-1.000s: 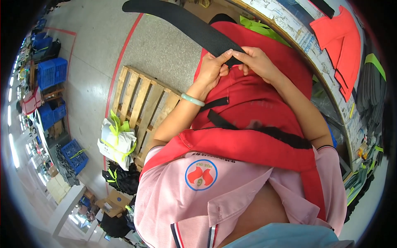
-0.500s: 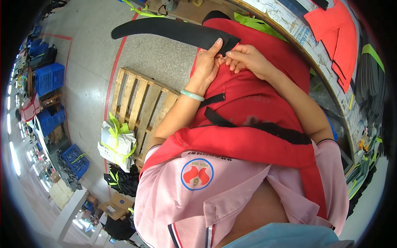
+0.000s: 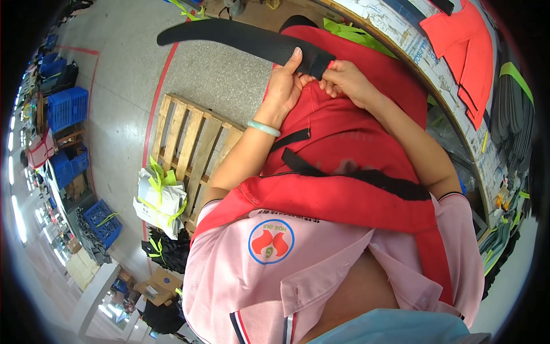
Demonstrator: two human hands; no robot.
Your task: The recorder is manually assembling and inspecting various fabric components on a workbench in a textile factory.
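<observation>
A long, curved black fabric strip (image 3: 235, 41) with a fine mesh-like surface stretches leftward above my lap. My left hand (image 3: 285, 81) grips it near its right end, thumb on top and fingers beneath. At that squared end, my right hand (image 3: 350, 83) is closed with its fingertips pressed against the edge. A small bit of red shows between the strip's end and my right fingertips; I cannot make out what it belongs to. Beneath both hands lies the red apron (image 3: 366, 123) that I wear.
To the right, a worktable (image 3: 427, 63) carries red cut pieces (image 3: 464, 51). Dark grey strips (image 3: 513, 114) hang beyond it. On the left stand a wooden pallet (image 3: 192, 135), a white bundle tied with yellow-green strips (image 3: 160, 200) and blue crates (image 3: 69, 109).
My right hand has shifted slightly right and up along the strip's end. That end now looks squarer, with a bit of red showing beside it. My left hand has kept its hold.
</observation>
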